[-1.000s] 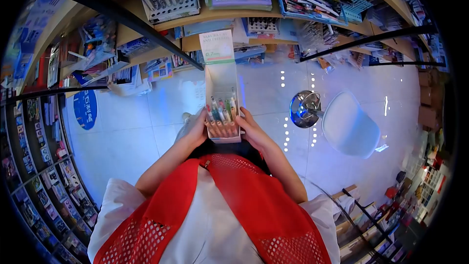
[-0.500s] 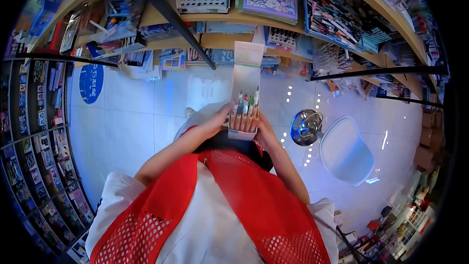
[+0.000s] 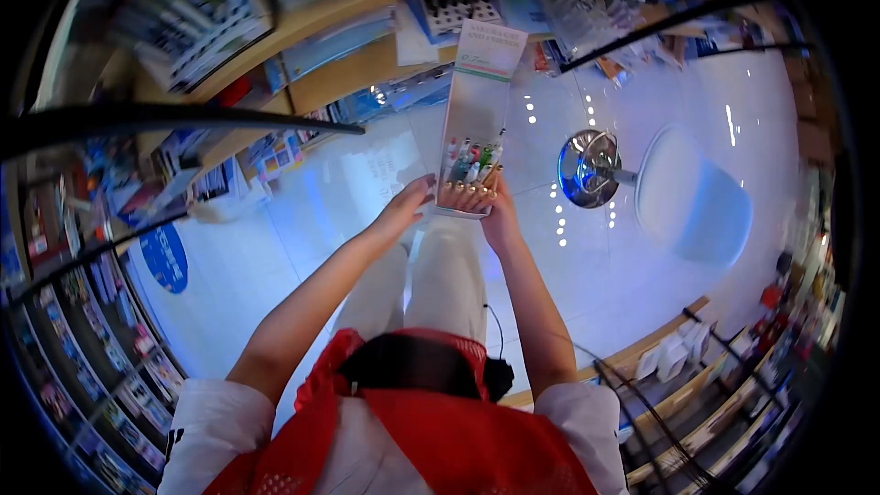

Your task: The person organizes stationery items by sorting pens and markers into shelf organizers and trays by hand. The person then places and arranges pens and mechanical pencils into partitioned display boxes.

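Note:
A tall, narrow pen box [image 3: 478,108] with an upright printed back panel is held out in front of me. Several pens [image 3: 473,163] with differently coloured parts stand in its lower part. On the box's right side, my right hand [image 3: 500,216] grips the lower edge, its fingers partly hidden by the box. My left hand [image 3: 401,209] is at the left side with its fingers apart, a small gap showing between fingertips and box.
Ahead runs a wooden shelf [image 3: 344,71] with stationery and a pen rack [image 3: 197,23]. A white chair [image 3: 692,197] with a chrome base [image 3: 588,168] stands to the right. Dark display racks [image 3: 101,339] line the left; another shelf [image 3: 678,376] is at lower right.
The box has moved farther from my body and tilted slightly. My left hand has come off its side, while my right hand keeps hold. The view has shifted closer to the shelf.

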A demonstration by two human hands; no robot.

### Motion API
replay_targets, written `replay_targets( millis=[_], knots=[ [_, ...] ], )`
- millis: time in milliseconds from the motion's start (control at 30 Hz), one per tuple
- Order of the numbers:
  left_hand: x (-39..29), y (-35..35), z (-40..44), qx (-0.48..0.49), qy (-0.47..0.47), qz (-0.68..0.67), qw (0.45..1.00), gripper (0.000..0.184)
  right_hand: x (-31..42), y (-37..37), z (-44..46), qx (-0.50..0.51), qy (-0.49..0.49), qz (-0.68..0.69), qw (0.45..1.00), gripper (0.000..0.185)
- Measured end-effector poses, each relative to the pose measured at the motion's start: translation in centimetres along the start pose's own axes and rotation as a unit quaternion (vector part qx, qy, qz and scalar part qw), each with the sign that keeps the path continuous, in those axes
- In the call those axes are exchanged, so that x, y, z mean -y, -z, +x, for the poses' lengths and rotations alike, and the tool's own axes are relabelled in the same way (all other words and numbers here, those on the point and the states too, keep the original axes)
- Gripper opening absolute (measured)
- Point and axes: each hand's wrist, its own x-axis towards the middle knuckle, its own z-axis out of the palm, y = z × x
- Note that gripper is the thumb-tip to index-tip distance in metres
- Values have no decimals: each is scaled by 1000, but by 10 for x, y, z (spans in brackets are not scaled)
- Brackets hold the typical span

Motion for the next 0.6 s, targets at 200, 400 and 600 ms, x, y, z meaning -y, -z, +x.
replay_targets(
  millis=[200, 400, 600],
  knots=[
    [-5, -4, 69, 75, -60, 113, 989, 55, 17, 55, 49, -87, 139, 15, 986, 62],
    [-81, -40, 163, -2, -136, 139, 981, 61, 100, 77, 142, -89, 193, -16, 977, 52],
    [-126, -91, 230, -61, -193, 89, 975, 55, 152, 76, 224, -90, 199, -79, 973, 52]
  ],
)
